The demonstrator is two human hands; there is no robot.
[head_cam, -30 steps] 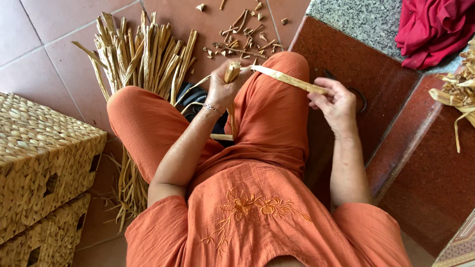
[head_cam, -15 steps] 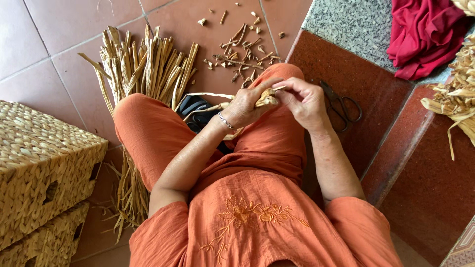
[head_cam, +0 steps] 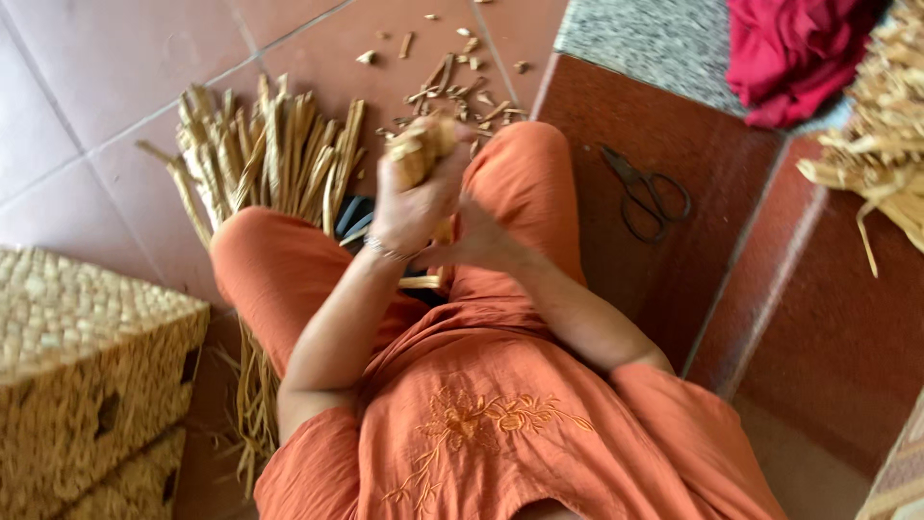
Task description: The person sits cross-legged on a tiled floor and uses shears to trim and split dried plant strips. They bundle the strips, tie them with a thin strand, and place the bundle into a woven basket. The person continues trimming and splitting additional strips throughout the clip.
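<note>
Dried straw strip (head_cam: 420,146): pale tan, flat, folded into a short wad. Left hand (head_cam: 416,197) grip clenched round it; right hand (head_cam: 478,234) grip pressed beneath, blurred.

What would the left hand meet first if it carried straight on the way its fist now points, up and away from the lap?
Probably the scattered tan straw offcuts on the tiled floor. The left hand, gripping a folded dried straw strip, points that way. Depth is unclear, since the fist may be well above the floor.
</note>
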